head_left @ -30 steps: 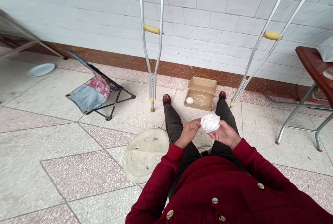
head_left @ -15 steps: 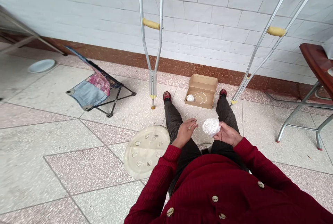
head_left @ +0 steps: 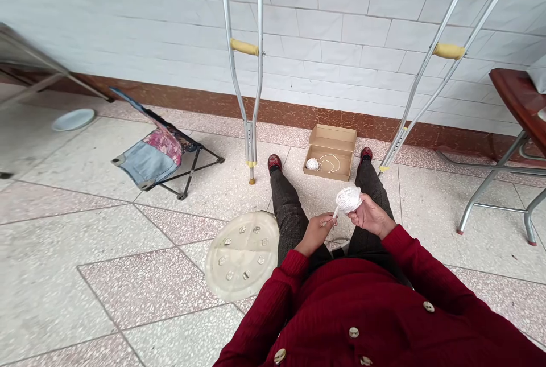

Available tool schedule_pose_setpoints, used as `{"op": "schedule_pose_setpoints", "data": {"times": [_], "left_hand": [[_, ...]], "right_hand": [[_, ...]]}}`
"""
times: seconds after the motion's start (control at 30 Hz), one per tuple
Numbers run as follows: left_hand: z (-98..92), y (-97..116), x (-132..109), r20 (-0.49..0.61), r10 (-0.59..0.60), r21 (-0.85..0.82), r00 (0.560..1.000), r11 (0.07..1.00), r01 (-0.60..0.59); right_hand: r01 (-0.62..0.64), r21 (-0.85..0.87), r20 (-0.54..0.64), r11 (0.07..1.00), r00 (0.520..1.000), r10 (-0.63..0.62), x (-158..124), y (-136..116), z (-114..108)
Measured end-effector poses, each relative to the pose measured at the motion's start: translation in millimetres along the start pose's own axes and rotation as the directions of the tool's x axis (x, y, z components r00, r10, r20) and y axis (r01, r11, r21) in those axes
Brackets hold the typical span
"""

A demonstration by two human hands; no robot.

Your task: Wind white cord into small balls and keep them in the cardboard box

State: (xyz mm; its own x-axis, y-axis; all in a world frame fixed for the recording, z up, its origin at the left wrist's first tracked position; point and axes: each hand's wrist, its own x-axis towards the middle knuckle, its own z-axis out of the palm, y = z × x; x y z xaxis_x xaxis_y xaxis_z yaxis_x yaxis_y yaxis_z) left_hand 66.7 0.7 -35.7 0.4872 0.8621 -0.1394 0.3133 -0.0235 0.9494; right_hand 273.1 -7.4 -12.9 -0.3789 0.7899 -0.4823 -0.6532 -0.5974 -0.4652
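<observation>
A ball of white yarn point(head_left: 348, 200) is gripped in my right hand point(head_left: 370, 216), its fingers around the ball's right side. My left hand point(head_left: 318, 233) is closed in a pinch on a short white strand that runs up to the ball's lower left. Beyond my hands, an open cardboard box point(head_left: 328, 172) stands on the floor between my feet. Inside it, at the left, lies a smaller white yarn ball point(head_left: 313, 164) with a loose strand point(head_left: 330, 160) curling to its right.
Two crutches lean on the tiled wall: the left crutch point(head_left: 251, 145) and the right crutch point(head_left: 398, 142). A folding chair point(head_left: 149, 156) stands at left, a round cream mat with holes point(head_left: 241, 256) beside my leg. A brown stool point(head_left: 518, 102) is at right, a pale dish point(head_left: 73, 120) far left.
My left hand has moved right, closer to the yarn ball, and now pinches a strand at its lower left. The ball has risen slightly in my right hand.
</observation>
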Motion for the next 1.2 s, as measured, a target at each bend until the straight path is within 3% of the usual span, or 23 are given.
{"op": "schedule_pose_setpoints", "data": {"times": [0.2, 0.33, 0.47, 0.53, 0.63, 0.8, 0.9, 1.2], "left_hand": [[-0.4, -1, 38, 0.029, -0.127, 0.008, 0.992, 0.992, 0.126], [2.1, 3, 83, 0.005, -0.194, -0.087, 0.981, 0.977, 0.194], [1.3, 0, 133, -0.04, -0.26, -0.114, 0.965, 0.961, 0.254], [-0.4, -7, 152, -0.059, -0.31, -0.122, 0.949, 0.946, 0.302], [-2.7, -22, 164, -0.081, -0.378, -0.134, 0.922, 0.921, 0.365], [-2.3, -41, 150, -0.062, -0.435, -0.173, 0.898, 0.891, 0.42], [1.3, -42, 130, -0.013, -0.428, -0.199, 0.904, 0.887, 0.417], [25.3, -38, 49, 0.114, -0.353, -0.224, 0.929, 0.902, 0.371]], "right_hand": [[-0.023, 0.019, -0.042, 1.0, 0.999, 0.024, 30, -24, -12], [-0.005, 0.054, -0.097, 0.999, 0.995, 0.01, 60, -58, -15], [0.098, -0.045, -0.207, 0.994, 0.973, -0.105, 89, -83, -17], [0.133, -0.119, -0.237, 0.984, 0.959, -0.158, 96, -81, -17], [0.144, -0.158, -0.246, 0.977, 0.952, -0.18, 94, -55, -20], [0.001, -0.138, -0.318, 0.99, 0.947, -0.045, 68, 16, -34], [-0.082, -0.114, -0.363, 0.99, 0.931, 0.036, 56, 45, -44], [-0.207, -0.118, -0.382, 0.971, 0.912, 0.148, 68, 52, -51]]}}
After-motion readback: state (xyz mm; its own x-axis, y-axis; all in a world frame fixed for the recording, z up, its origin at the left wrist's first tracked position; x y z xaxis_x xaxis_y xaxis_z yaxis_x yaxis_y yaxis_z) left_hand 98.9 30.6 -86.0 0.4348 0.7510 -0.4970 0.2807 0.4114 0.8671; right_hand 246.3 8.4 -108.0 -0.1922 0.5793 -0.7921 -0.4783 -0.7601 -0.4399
